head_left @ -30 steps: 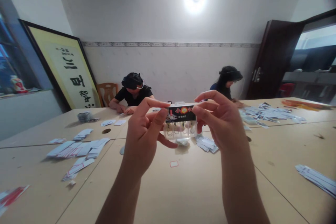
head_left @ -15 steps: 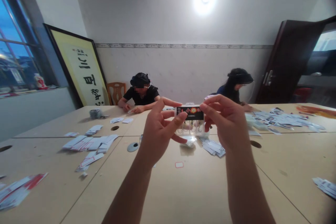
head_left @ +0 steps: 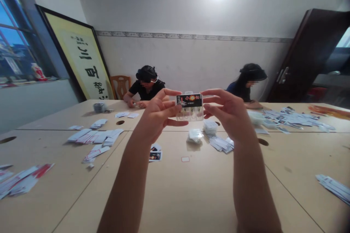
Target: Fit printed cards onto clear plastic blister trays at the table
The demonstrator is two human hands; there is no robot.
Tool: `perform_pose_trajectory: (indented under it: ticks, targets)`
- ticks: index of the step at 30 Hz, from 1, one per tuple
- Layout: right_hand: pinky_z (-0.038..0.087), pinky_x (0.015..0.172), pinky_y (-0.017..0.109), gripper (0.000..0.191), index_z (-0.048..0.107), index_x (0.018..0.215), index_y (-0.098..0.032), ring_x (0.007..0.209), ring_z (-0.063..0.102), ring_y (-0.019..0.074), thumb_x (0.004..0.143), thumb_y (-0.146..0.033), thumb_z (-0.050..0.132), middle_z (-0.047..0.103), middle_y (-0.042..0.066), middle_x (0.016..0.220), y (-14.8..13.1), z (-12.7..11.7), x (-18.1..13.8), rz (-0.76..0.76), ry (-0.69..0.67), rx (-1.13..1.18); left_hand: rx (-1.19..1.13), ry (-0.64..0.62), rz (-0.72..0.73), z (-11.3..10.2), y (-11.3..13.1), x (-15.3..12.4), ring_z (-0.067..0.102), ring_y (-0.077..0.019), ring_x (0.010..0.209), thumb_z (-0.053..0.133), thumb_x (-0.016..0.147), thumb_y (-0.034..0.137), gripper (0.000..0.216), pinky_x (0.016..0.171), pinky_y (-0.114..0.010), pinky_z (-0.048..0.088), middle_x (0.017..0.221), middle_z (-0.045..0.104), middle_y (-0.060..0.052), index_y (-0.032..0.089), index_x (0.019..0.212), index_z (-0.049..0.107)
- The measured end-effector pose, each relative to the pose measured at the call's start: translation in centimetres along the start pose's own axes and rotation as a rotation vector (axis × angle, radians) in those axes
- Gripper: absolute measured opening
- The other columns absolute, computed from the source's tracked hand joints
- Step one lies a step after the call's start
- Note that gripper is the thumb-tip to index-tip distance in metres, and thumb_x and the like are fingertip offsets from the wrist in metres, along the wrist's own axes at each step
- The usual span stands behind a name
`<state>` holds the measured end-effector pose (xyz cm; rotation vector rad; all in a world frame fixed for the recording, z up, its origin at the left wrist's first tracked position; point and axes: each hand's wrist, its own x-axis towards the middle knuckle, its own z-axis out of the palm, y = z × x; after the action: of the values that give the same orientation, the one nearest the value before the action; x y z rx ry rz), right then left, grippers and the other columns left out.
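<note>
Held upright above the table is a small clear fishhook box with a black printed label on its upper half, a hang tab on top and several hooks showing below. My left hand pinches its left side between thumb and fingers. On the right edge, the thumb and fingers of my right hand grip it too. Below the box lie a stack of clear plastic boxes and another clear stack. Black printed cards lie beside my left forearm, partly hidden by it.
White card strips lie near my right wrist, and more card piles spread over the left of the table. Two people sit across. A heap of packets covers the far right. A small red-bordered label lies in front.
The box has moved slightly left and now faces me squarely, its label less covered by my fingers. My left thumb has drawn back to the box's edge. The view has shifted a little.
</note>
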<state>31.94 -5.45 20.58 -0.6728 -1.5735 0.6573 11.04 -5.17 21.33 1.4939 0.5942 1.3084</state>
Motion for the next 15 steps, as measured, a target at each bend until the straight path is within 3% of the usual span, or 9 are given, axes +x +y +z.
perform_pose_trajectory:
  ticks: [5, 9, 12, 15]
  targets:
    - [0.055, 0.052, 0.025, 0.027, 0.069, 0.100, -0.020, 0.059, 0.070, 0.0137, 0.081, -0.038, 0.077, 0.074, 0.001, 0.079, 0.2, 1.2, 0.1, 0.030, 0.046, -0.047, 0.011, 0.000, -0.007, -0.5, -0.1, 0.4, 0.072, -0.0187, 0.082, 0.082, 0.077, 0.019, 0.035, 0.063, -0.036, 0.069, 0.094, 0.075, -0.003, 0.020, 0.105, 0.060]
    - [0.049, 0.045, 0.023, 0.030, 0.063, 0.097, -0.022, 0.051, 0.067, 0.0125, 0.077, -0.036, 0.080, 0.070, -0.003, 0.070, 1.6, 1.7, 0.8, 0.040, 0.079, -0.058, 0.058, -0.005, -0.017, -0.7, -0.4, 0.6, 0.071, -0.0194, 0.081, 0.082, 0.077, 0.022, 0.036, 0.063, -0.036, 0.068, 0.093, 0.074, -0.003, 0.020, 0.106, 0.059]
    - [0.053, 0.049, 0.025, 0.024, 0.065, 0.101, -0.022, 0.057, 0.071, 0.0147, 0.082, -0.035, 0.073, 0.075, 0.001, 0.080, 2.6, 1.3, 1.4, 0.083, -0.012, -0.022, 0.085, 0.013, -0.017, -1.8, -0.7, 1.1, 0.072, -0.0205, 0.082, 0.083, 0.076, 0.025, 0.037, 0.063, -0.037, 0.068, 0.086, 0.071, -0.001, 0.021, 0.105, 0.060]
    - [0.058, 0.061, 0.030, 0.022, 0.069, 0.106, -0.021, 0.070, 0.075, 0.0171, 0.085, -0.029, 0.069, 0.077, 0.006, 0.100, 2.0, 1.0, 1.5, 0.065, 0.042, -0.141, 0.203, 0.108, -0.083, -4.0, -1.9, 2.4, 0.071, -0.0195, 0.083, 0.081, 0.078, 0.025, 0.032, 0.064, -0.034, 0.067, 0.090, 0.069, 0.000, 0.022, 0.104, 0.062]
